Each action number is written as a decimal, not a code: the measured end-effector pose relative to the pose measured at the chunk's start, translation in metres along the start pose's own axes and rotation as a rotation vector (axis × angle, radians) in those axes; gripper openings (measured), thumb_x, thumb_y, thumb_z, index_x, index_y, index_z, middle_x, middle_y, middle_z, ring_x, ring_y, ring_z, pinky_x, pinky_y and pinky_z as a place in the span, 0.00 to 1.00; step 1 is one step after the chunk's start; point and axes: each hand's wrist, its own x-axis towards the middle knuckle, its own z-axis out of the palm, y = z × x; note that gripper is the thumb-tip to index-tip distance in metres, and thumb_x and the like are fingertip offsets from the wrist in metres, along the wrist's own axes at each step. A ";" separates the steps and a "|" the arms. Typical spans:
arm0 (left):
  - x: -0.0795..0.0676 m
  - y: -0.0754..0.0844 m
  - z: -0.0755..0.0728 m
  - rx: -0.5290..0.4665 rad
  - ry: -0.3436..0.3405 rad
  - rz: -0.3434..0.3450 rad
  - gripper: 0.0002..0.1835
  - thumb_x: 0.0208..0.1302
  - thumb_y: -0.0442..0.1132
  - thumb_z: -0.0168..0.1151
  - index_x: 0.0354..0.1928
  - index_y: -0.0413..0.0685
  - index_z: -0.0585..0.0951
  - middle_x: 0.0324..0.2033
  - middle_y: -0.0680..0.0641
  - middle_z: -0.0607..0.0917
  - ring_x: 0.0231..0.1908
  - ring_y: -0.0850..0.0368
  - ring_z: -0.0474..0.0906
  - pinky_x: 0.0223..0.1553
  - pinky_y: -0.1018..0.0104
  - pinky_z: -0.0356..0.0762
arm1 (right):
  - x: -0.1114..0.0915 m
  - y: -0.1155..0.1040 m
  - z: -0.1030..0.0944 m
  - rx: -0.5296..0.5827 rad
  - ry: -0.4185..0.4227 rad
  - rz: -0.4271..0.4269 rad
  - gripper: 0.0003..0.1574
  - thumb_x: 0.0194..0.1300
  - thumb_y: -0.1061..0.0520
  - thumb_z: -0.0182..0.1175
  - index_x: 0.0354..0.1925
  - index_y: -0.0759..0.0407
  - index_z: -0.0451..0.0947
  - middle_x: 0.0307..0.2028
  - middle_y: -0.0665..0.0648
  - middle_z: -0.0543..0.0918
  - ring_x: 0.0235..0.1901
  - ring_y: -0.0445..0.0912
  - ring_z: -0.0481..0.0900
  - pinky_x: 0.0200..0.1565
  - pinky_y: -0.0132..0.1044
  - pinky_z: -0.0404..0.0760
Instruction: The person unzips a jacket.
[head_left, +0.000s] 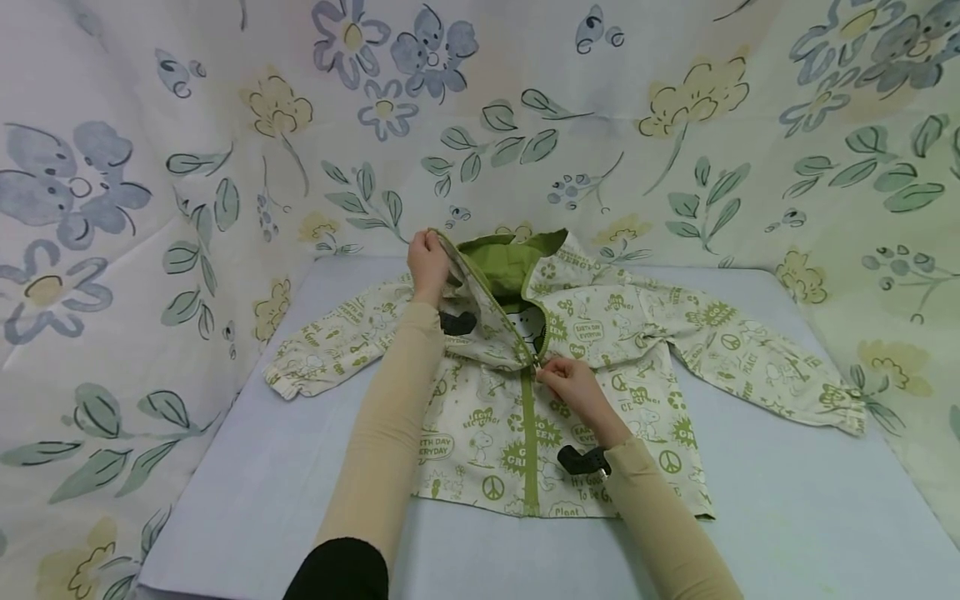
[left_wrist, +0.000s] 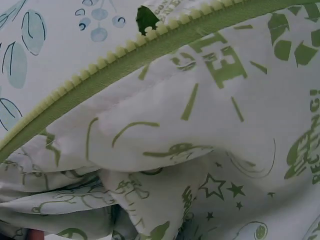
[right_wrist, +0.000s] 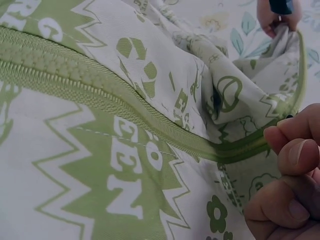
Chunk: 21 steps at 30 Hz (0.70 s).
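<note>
A white jacket (head_left: 480,417) with green print lies front up, its sleeves spread to both sides. Its green zipper (head_left: 530,442) is closed from the hem to mid-chest and parted above that. My left hand (head_left: 429,265) grips the top of the left front edge beside the collar and lifts that flap. In the left wrist view the raised edge shows green zipper teeth (left_wrist: 107,59). My right hand (head_left: 570,385) pinches the zipper pull where the two sides meet; its curled fingers (right_wrist: 300,155) hide the pull in the right wrist view. The green hood lining (head_left: 506,262) shows inside the collar.
The jacket lies on a white-covered table (head_left: 247,500). A floral curtain (head_left: 480,125) hangs behind it and along both sides. The right sleeve (head_left: 772,367) reaches out toward the table's right edge. Dark camera mounts (head_left: 581,460) sit at both wrists.
</note>
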 end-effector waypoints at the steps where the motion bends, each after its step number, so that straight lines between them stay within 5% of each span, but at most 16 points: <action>1: 0.000 -0.002 -0.001 0.001 -0.007 -0.013 0.15 0.75 0.44 0.36 0.42 0.42 0.70 0.28 0.48 0.65 0.22 0.59 0.58 0.28 0.65 0.58 | 0.000 0.000 0.000 -0.003 0.000 0.004 0.17 0.67 0.57 0.56 0.31 0.73 0.76 0.12 0.55 0.65 0.11 0.44 0.56 0.17 0.35 0.62; 6: -0.003 -0.011 -0.003 0.059 -0.064 -0.044 0.19 0.75 0.45 0.35 0.50 0.38 0.71 0.36 0.41 0.70 0.21 0.57 0.59 0.28 0.62 0.63 | -0.001 0.001 0.000 -0.013 -0.006 0.026 0.17 0.67 0.56 0.56 0.32 0.71 0.76 0.12 0.54 0.65 0.12 0.44 0.56 0.17 0.36 0.62; 11: -0.013 -0.017 0.000 0.194 -0.103 0.010 0.22 0.74 0.43 0.38 0.66 0.44 0.59 0.59 0.39 0.58 0.44 0.50 0.63 0.42 0.57 0.66 | -0.001 0.000 -0.001 -0.002 -0.006 0.035 0.17 0.67 0.55 0.56 0.34 0.70 0.77 0.12 0.54 0.65 0.12 0.45 0.57 0.19 0.37 0.64; 17: -0.033 -0.012 0.017 0.354 -0.004 0.398 0.20 0.68 0.33 0.47 0.61 0.45 0.65 0.57 0.42 0.62 0.52 0.50 0.62 0.50 0.61 0.65 | -0.002 -0.003 -0.001 0.011 -0.008 0.038 0.16 0.67 0.55 0.55 0.35 0.70 0.78 0.13 0.54 0.66 0.13 0.44 0.59 0.19 0.37 0.65; 19: -0.044 -0.009 0.023 0.416 -0.102 0.563 0.16 0.67 0.32 0.49 0.56 0.43 0.70 0.53 0.43 0.67 0.51 0.51 0.65 0.51 0.65 0.67 | -0.002 -0.004 -0.001 0.013 -0.008 0.034 0.16 0.67 0.55 0.55 0.35 0.71 0.77 0.13 0.55 0.67 0.13 0.44 0.59 0.19 0.37 0.66; 21: -0.055 -0.007 0.029 0.452 -0.287 0.718 0.11 0.67 0.32 0.49 0.50 0.42 0.74 0.49 0.45 0.71 0.49 0.53 0.67 0.49 0.68 0.69 | -0.002 -0.005 -0.001 0.014 -0.004 0.028 0.16 0.67 0.56 0.55 0.35 0.71 0.77 0.13 0.55 0.67 0.13 0.44 0.59 0.19 0.37 0.67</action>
